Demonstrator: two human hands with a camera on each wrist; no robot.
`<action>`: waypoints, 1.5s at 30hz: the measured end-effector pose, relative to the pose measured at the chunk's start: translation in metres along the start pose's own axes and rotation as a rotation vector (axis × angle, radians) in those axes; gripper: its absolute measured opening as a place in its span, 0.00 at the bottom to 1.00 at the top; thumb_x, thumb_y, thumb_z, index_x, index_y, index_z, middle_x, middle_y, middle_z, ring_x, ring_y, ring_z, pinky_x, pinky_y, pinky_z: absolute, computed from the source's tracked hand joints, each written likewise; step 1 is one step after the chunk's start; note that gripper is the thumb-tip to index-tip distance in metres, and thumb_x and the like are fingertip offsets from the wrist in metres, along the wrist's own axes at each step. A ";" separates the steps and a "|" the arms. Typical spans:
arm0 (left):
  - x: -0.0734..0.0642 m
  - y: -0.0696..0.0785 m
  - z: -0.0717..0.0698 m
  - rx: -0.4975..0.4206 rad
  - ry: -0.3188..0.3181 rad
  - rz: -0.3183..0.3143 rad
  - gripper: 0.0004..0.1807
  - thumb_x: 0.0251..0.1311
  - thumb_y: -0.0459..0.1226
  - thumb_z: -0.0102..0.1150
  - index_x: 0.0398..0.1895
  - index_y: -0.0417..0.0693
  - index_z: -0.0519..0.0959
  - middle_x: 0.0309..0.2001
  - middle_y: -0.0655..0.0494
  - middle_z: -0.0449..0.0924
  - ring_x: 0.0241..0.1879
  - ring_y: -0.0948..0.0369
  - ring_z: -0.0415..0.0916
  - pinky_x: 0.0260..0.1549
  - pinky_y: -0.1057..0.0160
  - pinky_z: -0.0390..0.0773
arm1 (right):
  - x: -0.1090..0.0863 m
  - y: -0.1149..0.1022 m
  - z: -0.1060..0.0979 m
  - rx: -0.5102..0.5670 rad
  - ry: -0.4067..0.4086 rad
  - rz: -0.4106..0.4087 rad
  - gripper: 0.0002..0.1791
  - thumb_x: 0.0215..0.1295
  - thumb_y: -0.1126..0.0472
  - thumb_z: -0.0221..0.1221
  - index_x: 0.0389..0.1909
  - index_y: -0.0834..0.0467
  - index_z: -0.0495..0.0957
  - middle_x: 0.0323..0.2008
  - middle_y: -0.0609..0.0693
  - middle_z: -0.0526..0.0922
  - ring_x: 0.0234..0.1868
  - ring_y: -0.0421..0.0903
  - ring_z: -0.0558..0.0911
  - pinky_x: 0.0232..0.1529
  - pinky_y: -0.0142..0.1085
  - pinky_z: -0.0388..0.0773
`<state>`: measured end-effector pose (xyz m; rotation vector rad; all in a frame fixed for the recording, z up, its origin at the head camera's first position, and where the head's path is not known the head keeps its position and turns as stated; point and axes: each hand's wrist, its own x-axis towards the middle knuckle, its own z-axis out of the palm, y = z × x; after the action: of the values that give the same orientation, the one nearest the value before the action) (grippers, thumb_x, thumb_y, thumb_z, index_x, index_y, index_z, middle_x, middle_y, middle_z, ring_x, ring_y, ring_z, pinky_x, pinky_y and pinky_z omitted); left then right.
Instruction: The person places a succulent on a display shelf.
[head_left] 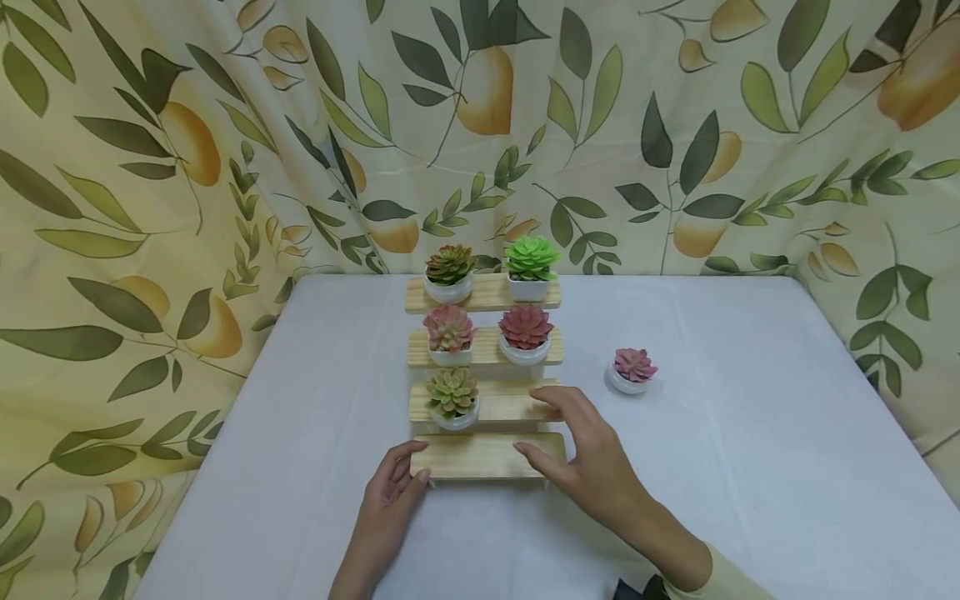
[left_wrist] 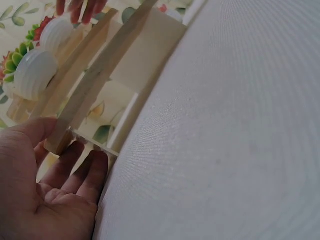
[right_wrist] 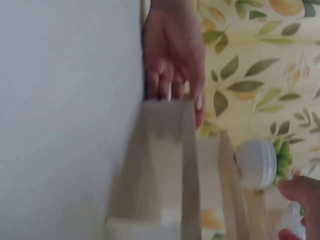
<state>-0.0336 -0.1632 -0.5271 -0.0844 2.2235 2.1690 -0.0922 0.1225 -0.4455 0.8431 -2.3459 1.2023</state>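
A tiered wooden plant stand [head_left: 487, 457] rises in steps, with small potted succulents on its upper boards. My left hand [head_left: 386, 500] grips the left end of the lowest board; in the left wrist view its thumb lies over the board [left_wrist: 92, 82] and its fingers curl beneath. My right hand [head_left: 600, 467] is over the stand's right side, thumb and fingers spread apart with nothing between them. Its fingertips are by the bare right part of the third board, beside a green-and-pink succulent [head_left: 452, 393] in a white pot.
A pink succulent [head_left: 633, 365] in a white pot stands on the white tablecloth [head_left: 712, 433], right of the stand. Higher up are a red succulent [head_left: 526, 327], a pale pink one [head_left: 449, 328], a bright green one [head_left: 531, 258] and a dark reddish-green one [head_left: 449, 265]. A leaf-patterned curtain [head_left: 577, 167] hangs behind.
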 end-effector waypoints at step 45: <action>-0.001 -0.004 0.000 -0.036 -0.002 0.035 0.22 0.73 0.39 0.63 0.67 0.50 0.73 0.77 0.46 0.61 0.78 0.49 0.49 0.66 0.65 0.66 | -0.033 0.123 -0.094 -0.058 -0.056 0.637 0.50 0.62 0.47 0.74 0.74 0.67 0.58 0.69 0.68 0.68 0.66 0.68 0.72 0.62 0.63 0.72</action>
<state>-0.0327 -0.1635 -0.5311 -0.0447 2.2010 2.2264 -0.1436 0.2666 -0.4847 0.0916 -2.7818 1.3304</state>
